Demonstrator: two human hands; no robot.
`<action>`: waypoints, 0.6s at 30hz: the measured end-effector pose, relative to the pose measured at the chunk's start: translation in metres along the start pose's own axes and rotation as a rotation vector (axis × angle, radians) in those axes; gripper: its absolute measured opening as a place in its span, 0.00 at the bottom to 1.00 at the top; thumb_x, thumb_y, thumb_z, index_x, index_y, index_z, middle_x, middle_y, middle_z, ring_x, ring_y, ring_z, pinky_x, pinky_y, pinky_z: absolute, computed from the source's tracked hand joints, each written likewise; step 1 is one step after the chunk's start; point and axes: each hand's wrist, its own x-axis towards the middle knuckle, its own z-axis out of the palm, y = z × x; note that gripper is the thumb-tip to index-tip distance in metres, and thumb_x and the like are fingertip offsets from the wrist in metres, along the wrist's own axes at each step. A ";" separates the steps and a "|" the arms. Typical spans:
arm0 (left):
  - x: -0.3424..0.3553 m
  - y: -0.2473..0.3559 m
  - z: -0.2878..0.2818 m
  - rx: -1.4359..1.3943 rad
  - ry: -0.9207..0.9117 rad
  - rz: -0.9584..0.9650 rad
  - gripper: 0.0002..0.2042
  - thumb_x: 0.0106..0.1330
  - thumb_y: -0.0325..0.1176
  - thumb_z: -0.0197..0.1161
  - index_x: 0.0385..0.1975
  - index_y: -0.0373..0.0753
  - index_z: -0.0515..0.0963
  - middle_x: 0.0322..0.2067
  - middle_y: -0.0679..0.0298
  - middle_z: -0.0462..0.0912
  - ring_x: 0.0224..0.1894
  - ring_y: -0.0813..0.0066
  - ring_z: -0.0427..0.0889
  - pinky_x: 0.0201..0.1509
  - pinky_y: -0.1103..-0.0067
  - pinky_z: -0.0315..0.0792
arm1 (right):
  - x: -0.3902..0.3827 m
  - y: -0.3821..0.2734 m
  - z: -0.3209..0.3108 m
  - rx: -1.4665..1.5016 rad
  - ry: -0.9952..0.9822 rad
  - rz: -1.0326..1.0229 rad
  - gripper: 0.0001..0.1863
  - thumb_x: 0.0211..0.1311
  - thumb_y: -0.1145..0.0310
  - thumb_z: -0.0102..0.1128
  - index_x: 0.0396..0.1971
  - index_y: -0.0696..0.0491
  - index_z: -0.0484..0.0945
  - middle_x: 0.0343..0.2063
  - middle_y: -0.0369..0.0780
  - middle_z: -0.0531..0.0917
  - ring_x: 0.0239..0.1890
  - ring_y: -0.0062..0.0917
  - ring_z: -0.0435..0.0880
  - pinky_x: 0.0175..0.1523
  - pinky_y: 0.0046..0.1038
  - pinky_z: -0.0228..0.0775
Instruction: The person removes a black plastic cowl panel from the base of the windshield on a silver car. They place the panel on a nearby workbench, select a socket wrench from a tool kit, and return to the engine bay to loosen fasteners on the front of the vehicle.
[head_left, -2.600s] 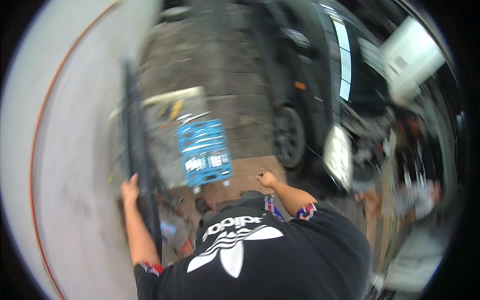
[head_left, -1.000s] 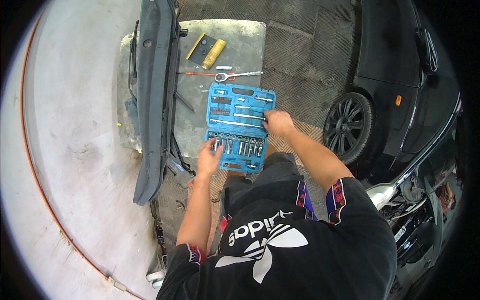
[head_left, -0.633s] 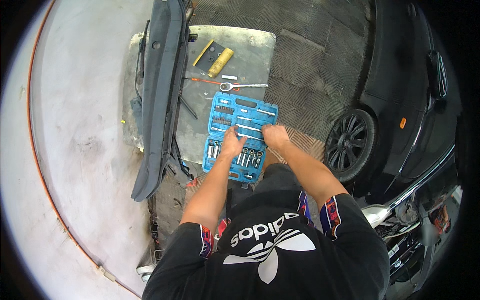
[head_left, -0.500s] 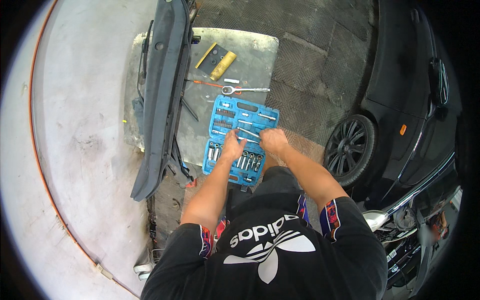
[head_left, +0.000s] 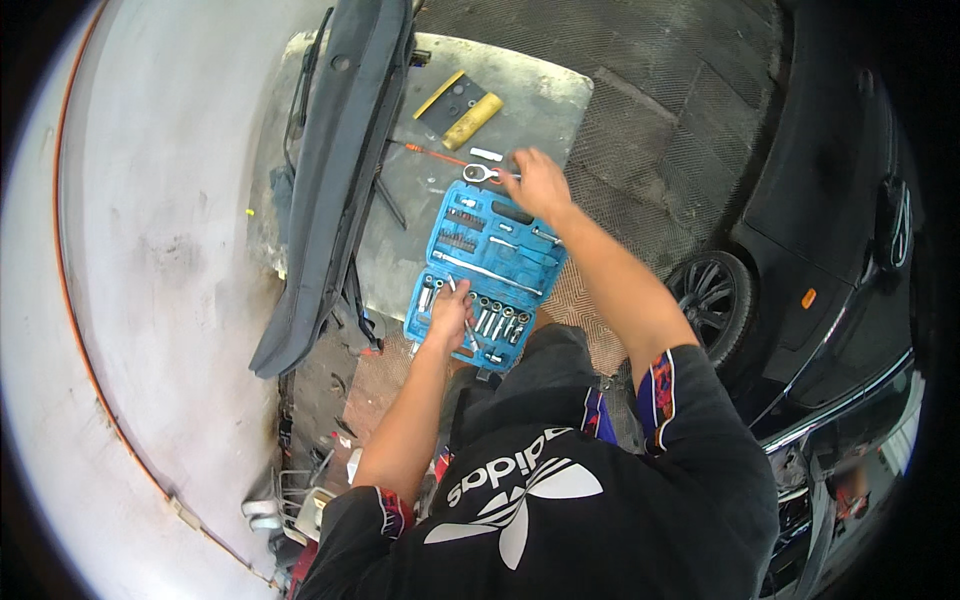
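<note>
A blue socket-set case [head_left: 490, 258] lies unfolded on the worktable, its lid side away from me and its row of chrome sockets [head_left: 497, 322] on the near side. My left hand [head_left: 453, 312] is closed around a slim metal extension bar [head_left: 472, 337] above the near half. Beyond the case's far right corner, my right hand [head_left: 538, 185] grips the handle of a ratchet [head_left: 478, 173], whose round head points left. Most of that handle is hidden by the fingers. A long metal bar [head_left: 510, 281] lies across the lid side.
Past the ratchet lie a small white cylinder [head_left: 486, 154], a thin orange tool [head_left: 430, 152] and a yellow-and-black holder [head_left: 472, 120]. A long dark plastic panel [head_left: 335, 170] crosses the worktable [head_left: 560, 85] at left. A black car [head_left: 800, 230] stands at right.
My right hand has left the bar over the case and reached out to the ratchet handle. My left hand has drawn back slightly, and the bar in it now points toward me.
</note>
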 end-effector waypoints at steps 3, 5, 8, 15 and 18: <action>-0.025 -0.012 -0.028 0.192 0.078 0.008 0.10 0.73 0.39 0.58 0.43 0.39 0.72 0.22 0.72 0.67 0.18 0.82 0.64 0.19 0.81 0.62 | 0.047 -0.013 0.001 -0.023 -0.073 -0.034 0.20 0.64 0.54 0.60 0.45 0.55 0.78 0.46 0.48 0.80 0.52 0.44 0.80 0.56 0.43 0.73; -0.029 -0.036 -0.055 0.174 0.116 0.060 0.10 0.73 0.38 0.58 0.43 0.39 0.73 0.21 0.72 0.68 0.18 0.83 0.65 0.18 0.82 0.62 | 0.067 -0.019 0.006 -0.165 -0.320 -0.055 0.19 0.65 0.54 0.58 0.45 0.55 0.78 0.47 0.47 0.81 0.54 0.44 0.80 0.57 0.43 0.72; -0.037 -0.059 -0.081 0.089 0.163 0.097 0.09 0.72 0.38 0.59 0.41 0.39 0.73 0.19 0.72 0.68 0.16 0.83 0.65 0.17 0.81 0.62 | 0.077 -0.014 0.020 -0.254 -0.303 -0.085 0.17 0.64 0.57 0.58 0.46 0.52 0.80 0.51 0.46 0.81 0.54 0.41 0.81 0.58 0.42 0.73; -0.034 -0.087 -0.096 0.206 0.179 0.151 0.09 0.71 0.37 0.60 0.38 0.38 0.73 0.18 0.72 0.68 0.17 0.82 0.66 0.21 0.80 0.63 | -0.002 -0.029 0.025 0.351 -0.163 0.178 0.20 0.62 0.55 0.61 0.41 0.59 0.82 0.38 0.50 0.86 0.43 0.41 0.86 0.48 0.41 0.77; -0.016 -0.094 -0.102 0.444 0.238 0.300 0.10 0.69 0.36 0.62 0.35 0.34 0.76 0.21 0.69 0.74 0.21 0.81 0.70 0.25 0.79 0.63 | -0.121 -0.049 0.058 0.846 -0.608 0.359 0.16 0.61 0.59 0.64 0.32 0.59 0.83 0.24 0.39 0.84 0.23 0.22 0.83 0.28 0.26 0.74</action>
